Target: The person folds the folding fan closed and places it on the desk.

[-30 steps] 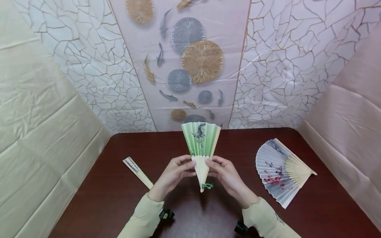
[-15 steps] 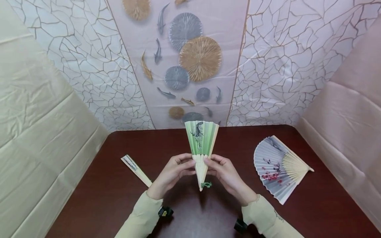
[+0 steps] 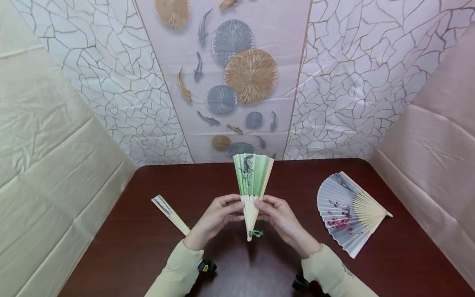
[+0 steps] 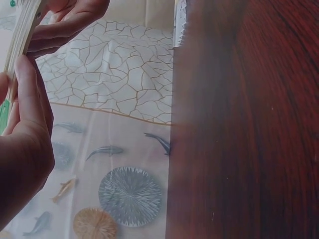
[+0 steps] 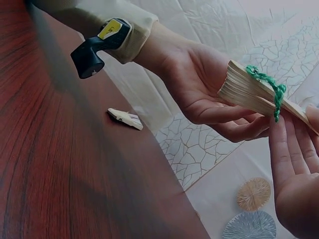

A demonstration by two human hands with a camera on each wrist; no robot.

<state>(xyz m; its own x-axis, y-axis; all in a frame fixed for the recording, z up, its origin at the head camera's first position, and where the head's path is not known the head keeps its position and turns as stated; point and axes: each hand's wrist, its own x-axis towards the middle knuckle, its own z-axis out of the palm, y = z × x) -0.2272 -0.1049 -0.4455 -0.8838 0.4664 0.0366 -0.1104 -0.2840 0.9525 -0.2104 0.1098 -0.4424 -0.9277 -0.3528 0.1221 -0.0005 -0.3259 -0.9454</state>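
Both hands hold a green folding fan (image 3: pixel 254 175) upright above the table, partly spread, its pale ribs (image 5: pixel 249 92) converging at the bottom. A green cord (image 5: pixel 269 84) is tied near the pivot end. My left hand (image 3: pixel 219 216) pinches the left side of the ribs, thumb in front and fingers behind. On the opposite side my right hand (image 3: pixel 283 218) pinches the ribs in the same way. Dark ink drawing shows on the green leaf. In the left wrist view only the fan's edge (image 4: pixel 22 45) appears, between the two hands.
A grey-white fan with red blossoms (image 3: pixel 339 214) lies spread on the right of the dark red table (image 3: pixel 256 276). A closed fan (image 3: pixel 170 214) lies at the left, its near end behind the left wrist. Patterned cloth (image 3: pixel 334 82) hangs beyond the table's back edge.
The green fan has narrowed a little, its left edge drawing in toward the right. Both hands keep their grip. The head view shifts slightly.
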